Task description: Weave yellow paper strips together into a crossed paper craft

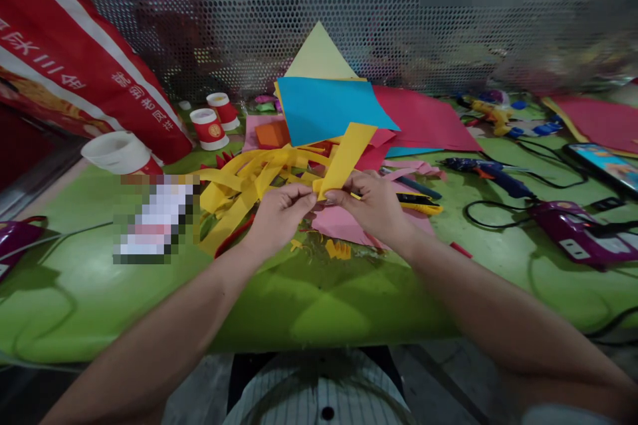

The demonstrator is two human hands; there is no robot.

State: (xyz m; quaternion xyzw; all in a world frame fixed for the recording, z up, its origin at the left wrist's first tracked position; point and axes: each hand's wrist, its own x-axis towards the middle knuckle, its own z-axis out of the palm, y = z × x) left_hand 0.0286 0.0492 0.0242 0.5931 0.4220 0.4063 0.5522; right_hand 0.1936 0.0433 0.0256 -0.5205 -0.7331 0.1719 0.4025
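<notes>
Pinched by our left hand [282, 212] and right hand [373, 204]: one flat yellow paper strip [350, 156]; we judge this folding, the next move needing firm creasing.

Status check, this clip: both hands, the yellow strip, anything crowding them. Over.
Left hand and right hand pinching near end of yellow strip. Free end angled away. Loose yellow strips beside left hand; yellow-and-black cutter by right hand.

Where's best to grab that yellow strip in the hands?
Probably by the free end of the yellow strip, from the far side: it sticks out flat there, while the left hand and right hand pinch the near end.
</notes>
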